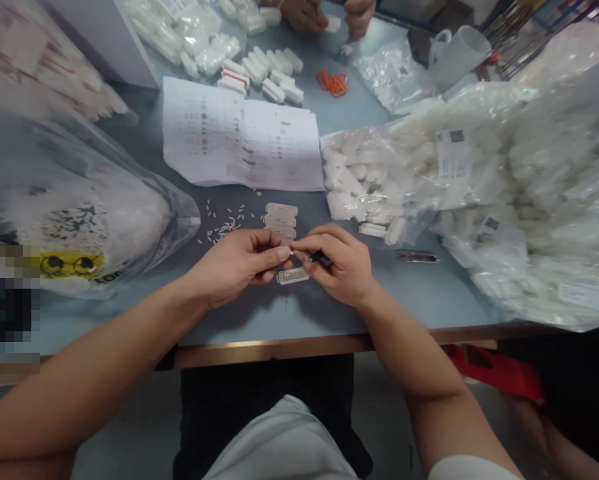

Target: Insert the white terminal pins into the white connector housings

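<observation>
Okay, left hand (236, 268) pinches tiny white pin (292, 252) in narrow fingers; right hand (338, 265) grips black tool (320, 257), just above white connector (292, 276). Far printed sheet (242, 137) unreadable.

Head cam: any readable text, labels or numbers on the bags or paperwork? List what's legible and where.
One uncertain fragment: "LOA" on the clear plastic bag, just below its yellow sticker; the rest of that text is cut off. The printed sheets and white labels on the bags at right are too small or blurred to read.
</observation>
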{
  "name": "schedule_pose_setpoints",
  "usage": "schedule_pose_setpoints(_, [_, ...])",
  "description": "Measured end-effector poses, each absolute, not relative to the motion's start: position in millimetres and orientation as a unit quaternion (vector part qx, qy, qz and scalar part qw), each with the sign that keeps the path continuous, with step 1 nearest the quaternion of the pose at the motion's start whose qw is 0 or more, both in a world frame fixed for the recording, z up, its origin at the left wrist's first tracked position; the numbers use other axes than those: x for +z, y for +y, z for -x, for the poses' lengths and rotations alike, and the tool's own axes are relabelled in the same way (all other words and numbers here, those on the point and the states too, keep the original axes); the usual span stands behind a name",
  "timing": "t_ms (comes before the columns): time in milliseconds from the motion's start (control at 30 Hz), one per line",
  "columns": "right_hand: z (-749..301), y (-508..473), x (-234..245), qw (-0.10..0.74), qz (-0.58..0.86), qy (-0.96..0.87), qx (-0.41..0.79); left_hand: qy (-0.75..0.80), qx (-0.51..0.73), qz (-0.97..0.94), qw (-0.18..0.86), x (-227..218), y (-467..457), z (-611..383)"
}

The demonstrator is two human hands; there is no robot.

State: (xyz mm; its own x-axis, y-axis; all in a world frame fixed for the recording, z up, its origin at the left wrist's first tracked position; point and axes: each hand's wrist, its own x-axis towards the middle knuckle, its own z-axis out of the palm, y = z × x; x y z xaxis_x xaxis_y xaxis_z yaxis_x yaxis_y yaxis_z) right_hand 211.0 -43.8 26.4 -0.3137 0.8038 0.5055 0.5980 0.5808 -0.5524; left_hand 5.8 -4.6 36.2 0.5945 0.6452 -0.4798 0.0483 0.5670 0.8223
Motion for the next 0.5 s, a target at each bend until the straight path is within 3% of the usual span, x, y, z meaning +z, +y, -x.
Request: schedule_pose_setpoints(500, [-208.6,-45.3,26.8,0.372,0.471,-0.777,0.190,0.437,0.172,-0.430,0.771,40.1,-7.6,-9.3])
